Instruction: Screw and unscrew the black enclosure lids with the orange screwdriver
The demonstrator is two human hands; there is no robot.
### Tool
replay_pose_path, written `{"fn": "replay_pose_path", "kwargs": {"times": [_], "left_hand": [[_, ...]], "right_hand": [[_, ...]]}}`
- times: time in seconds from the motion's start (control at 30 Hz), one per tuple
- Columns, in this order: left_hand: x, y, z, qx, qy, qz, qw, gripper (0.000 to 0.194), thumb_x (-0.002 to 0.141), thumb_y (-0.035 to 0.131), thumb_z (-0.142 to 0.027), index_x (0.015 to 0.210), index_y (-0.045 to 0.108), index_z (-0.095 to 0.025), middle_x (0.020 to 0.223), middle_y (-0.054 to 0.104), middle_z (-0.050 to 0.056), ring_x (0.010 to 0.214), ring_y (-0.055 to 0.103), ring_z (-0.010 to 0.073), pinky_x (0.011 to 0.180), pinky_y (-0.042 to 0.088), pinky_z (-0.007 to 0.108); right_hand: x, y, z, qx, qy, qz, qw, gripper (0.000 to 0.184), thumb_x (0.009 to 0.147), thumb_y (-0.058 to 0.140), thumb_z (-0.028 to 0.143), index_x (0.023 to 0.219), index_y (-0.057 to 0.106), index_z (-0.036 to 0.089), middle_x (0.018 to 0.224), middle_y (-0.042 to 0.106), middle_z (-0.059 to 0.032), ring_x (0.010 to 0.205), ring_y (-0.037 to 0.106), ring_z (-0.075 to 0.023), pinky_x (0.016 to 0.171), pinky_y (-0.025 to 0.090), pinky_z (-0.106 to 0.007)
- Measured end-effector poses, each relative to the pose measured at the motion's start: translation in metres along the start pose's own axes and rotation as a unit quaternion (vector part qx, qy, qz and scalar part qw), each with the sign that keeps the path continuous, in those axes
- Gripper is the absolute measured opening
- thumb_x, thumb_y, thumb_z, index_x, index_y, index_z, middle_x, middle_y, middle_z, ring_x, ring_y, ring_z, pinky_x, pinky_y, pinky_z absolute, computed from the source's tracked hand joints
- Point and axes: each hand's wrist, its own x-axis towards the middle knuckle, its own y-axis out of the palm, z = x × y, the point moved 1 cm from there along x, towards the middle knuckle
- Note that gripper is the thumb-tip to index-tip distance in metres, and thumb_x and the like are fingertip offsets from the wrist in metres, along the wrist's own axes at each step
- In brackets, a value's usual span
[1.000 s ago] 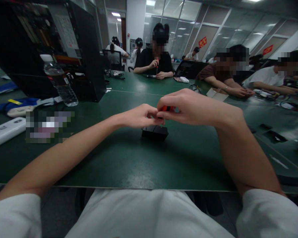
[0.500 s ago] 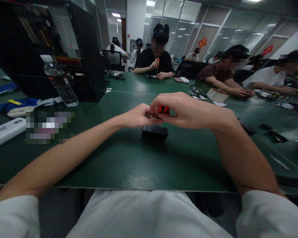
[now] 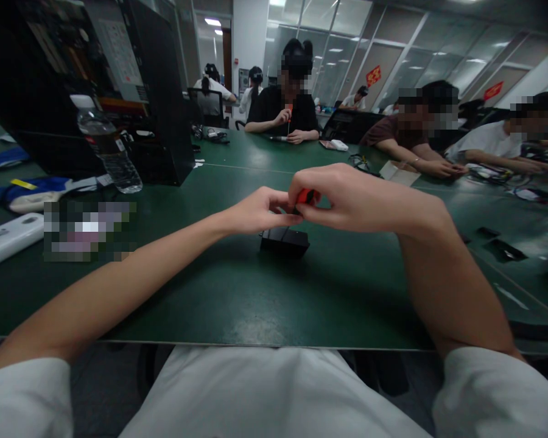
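My right hand (image 3: 347,198) is closed around the red-orange handle of a small screwdriver (image 3: 307,196), held above a small black box (image 3: 284,241) on the green table (image 3: 237,292). My left hand (image 3: 258,212) pinches at the lower part of the screwdriver, fingertips touching my right hand's fingers. The tool's shaft and tip are hidden behind my fingers. Both hands hover just over the box's top edge.
A black computer case (image 3: 155,91) and a water bottle (image 3: 105,143) stand at the left. A white device (image 3: 9,234) and blue-white cloth (image 3: 36,193) lie at the far left. Other people sit across the table at the back and right, with cables and small parts.
My right hand has shifted slightly on the screwdriver handle, turning it back and forth. My left hand and the black box stay in place.
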Motion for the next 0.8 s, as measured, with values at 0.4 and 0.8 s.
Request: {"fn": "replay_pose_path", "kwargs": {"times": [0.4, 0.8], "left_hand": [[-0.005, 0.009, 0.013, -0.03, 0.004, 0.005, 1.0, 0.027, 0.084, 0.073, -0.035, 0.098, 0.069, -0.013, 0.095, 0.071, 0.007, 0.093, 0.067, 0.0203, 0.086, 0.052, 0.034], [-0.002, 0.009, 0.014, 0.004, -0.007, -0.045, 0.999, 0.028, 0.083, 0.074, -0.035, 0.098, 0.07, -0.012, 0.094, 0.072, 0.007, 0.092, 0.067, 0.0206, 0.086, 0.053, 0.035]], "right_hand": [[0.003, -0.002, 0.008, 0.051, -0.02, 0.001, 0.999, 0.028, 0.096, 0.055, 0.024, 0.12, 0.067, 0.017, 0.109, 0.073, -0.0076, 0.094, 0.065, -0.0173, 0.08, 0.044, -0.027], [0.007, 0.005, 0.002, 0.031, -0.007, -0.03, 0.999, 0.024, 0.094, 0.056, 0.023, 0.115, 0.067, 0.016, 0.106, 0.071, -0.0092, 0.092, 0.063, -0.0194, 0.08, 0.043, -0.03]]}}
